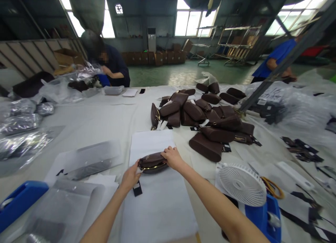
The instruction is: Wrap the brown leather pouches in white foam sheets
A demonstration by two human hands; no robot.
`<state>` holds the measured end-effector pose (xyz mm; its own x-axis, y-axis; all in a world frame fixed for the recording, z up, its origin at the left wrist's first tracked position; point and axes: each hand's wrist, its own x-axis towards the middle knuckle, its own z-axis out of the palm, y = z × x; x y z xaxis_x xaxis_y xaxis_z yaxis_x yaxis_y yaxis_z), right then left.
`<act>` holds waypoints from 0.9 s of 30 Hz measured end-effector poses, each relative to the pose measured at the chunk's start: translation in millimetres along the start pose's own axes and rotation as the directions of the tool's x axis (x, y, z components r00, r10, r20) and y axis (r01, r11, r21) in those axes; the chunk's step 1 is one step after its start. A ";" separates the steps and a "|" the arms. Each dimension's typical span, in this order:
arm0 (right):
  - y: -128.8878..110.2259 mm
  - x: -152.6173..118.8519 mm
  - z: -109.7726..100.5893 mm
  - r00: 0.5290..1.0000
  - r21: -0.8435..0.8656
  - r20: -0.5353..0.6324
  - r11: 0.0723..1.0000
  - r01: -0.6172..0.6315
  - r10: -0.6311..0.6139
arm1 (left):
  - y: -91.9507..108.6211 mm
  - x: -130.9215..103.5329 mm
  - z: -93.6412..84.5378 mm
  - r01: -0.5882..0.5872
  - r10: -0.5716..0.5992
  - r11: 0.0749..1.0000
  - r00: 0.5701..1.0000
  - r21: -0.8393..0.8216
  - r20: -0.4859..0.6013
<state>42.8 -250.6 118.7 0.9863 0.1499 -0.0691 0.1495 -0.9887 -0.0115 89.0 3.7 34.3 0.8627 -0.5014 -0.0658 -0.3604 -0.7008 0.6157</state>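
Note:
Between my hands is a small dark brown zippered bag (153,162), its gold zipper facing me and partly gaping. My left hand (130,176) is closed on the bag's left end, where a black hang tag (137,188) dangles. Fingers of my right hand (173,158) grip the upper right end. Under the bag lies a white sheet of paper (160,204). Beyond it, a heap of similar brown bags (194,110) covers the middle of the table, several with tags and white paper pieces.
A white fan (243,185) with a blue base stands close to my right forearm. Clear plastic bags (91,159) lie at left, beside a blue tool (23,197). A slanted metal post (278,57) rises at right. Two co-workers (115,61) stand across the table.

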 end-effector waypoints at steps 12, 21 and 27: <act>-21.6 -20.3 9.6 0.989 0.049 -0.149 0.999 -0.001 0.008 | 8.2 3.4 -90.0 -0.092 0.045 0.979 0.968 0.181 0.248; -74.0 -124.9 125.8 0.984 0.273 -0.175 0.962 0.009 0.041 | -44.6 -77.9 -13.1 -0.269 0.070 0.763 0.938 0.587 0.338; -97.4 -117.4 126.0 0.900 0.441 -0.151 0.843 -0.309 0.409 | -42.6 -92.0 15.2 -0.215 0.197 0.825 0.976 0.522 0.092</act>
<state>-96.4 -171.8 2.2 0.9595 -0.2692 0.0835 -0.2094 -0.8792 -0.4281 19.5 72.0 2.2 0.7386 -0.6740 -0.0149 -0.6685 -0.7352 0.1121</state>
